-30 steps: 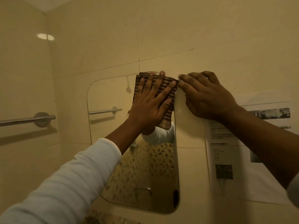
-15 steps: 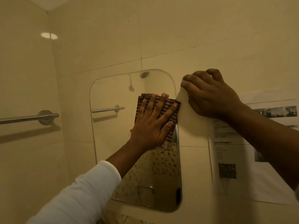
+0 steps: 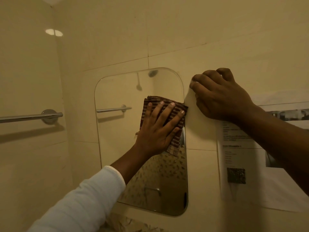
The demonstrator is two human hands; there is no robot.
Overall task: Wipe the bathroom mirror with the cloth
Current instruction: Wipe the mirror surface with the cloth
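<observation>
**Mid-wipe on the mirror, right edge**

Our left hand (image 3: 157, 131) is spread flat, pinning the striped cloth (image 3: 164, 113) against the mirror (image 3: 120, 131) by its right edge. Right hand (image 3: 220, 96), fingers curled, braces on the wall right of the mirror. We'd keep pressure even and overlap strokes. The paper notice (image 3: 240, 158) beyond is too blurry to read.

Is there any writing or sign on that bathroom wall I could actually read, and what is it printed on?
No text here can be read.
Paper notice on the wall, right of the mirror: a bold heading and several lines of print, all too blurred to read.
Dark square on the notice: looks like a scan code; no readable characters.
Cloth: stripes only, no label visible.
</observation>
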